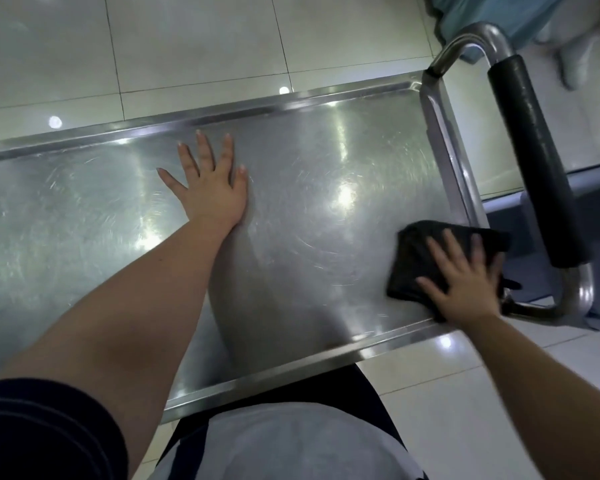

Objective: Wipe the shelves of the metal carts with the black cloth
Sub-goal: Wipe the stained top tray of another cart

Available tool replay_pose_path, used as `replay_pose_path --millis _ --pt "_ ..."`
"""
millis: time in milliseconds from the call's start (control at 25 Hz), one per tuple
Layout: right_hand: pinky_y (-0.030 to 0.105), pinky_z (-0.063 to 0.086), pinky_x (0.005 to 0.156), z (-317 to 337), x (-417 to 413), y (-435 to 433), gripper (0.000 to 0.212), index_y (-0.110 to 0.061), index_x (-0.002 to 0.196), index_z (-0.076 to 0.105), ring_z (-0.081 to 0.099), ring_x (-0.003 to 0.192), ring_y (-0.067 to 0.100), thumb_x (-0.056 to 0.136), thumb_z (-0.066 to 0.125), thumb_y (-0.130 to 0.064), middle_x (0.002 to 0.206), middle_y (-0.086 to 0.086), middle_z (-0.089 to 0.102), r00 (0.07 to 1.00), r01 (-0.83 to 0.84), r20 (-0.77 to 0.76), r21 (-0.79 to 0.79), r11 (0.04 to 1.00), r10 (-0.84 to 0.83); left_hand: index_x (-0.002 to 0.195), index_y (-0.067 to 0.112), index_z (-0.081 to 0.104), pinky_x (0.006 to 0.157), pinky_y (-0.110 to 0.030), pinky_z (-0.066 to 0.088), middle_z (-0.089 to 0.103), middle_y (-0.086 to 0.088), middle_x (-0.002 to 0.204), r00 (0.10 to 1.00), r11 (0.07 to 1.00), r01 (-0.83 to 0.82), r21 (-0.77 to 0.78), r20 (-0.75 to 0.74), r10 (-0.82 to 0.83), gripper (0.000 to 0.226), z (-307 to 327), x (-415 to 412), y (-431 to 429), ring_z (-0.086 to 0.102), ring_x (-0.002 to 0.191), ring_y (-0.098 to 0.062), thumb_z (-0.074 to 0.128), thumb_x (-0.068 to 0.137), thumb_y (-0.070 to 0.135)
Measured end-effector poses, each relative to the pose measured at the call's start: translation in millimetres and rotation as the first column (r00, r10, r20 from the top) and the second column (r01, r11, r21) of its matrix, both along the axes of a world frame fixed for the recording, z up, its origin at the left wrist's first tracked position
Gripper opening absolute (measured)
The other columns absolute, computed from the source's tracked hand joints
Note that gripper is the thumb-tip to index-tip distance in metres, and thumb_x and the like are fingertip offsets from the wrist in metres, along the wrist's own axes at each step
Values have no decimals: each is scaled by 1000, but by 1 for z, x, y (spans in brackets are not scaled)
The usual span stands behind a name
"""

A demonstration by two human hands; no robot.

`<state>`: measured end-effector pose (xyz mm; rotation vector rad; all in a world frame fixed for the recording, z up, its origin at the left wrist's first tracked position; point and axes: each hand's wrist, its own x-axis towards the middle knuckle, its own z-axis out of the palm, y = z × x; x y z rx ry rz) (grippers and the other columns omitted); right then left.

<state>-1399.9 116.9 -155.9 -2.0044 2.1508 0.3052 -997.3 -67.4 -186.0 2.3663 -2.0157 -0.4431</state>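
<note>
The metal cart's top shelf point(309, 174) fills the middle of the head view, a shiny scratched steel tray with a raised rim. My left hand point(210, 183) lies flat on the shelf near its far rim, fingers spread and straight. The black cloth point(420, 251) sits at the shelf's near right corner, partly over the rim. My right hand point(465, 282) presses down on the black cloth with straight spread fingers.
The cart's handle point(534, 161), a steel tube with a black foam grip, curves up at the right end. Pale tiled floor point(187, 46) surrounds the cart. Teal fabric point(506, 15) and a white shoe point(575, 64) show at the top right.
</note>
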Motion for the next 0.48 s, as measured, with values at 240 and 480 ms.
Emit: replay_pose_path --millis 240,480 --pt "64 -10 113 -1 -9 1 76 -44 151 1 -18 147 32 83 -2 -79 161 -12 -6 997 19 -72 134 991 -10 154 39 14 112 -52 -22 4 0 165 936 938 334 -93 -81 -342 57 17 24 73 -7 150 -29 17 100 56" --pt "75 5 108 4 19 12 75 -41 152 13 -2 147 43 87 9 -77 162 -5 14 982 -188 31 86 978 186 155 40 15 115 -60 -8 12 -1 164 951 947 309 -86 54 -305 56 5 37 152 3 150 -31 17 100 52"
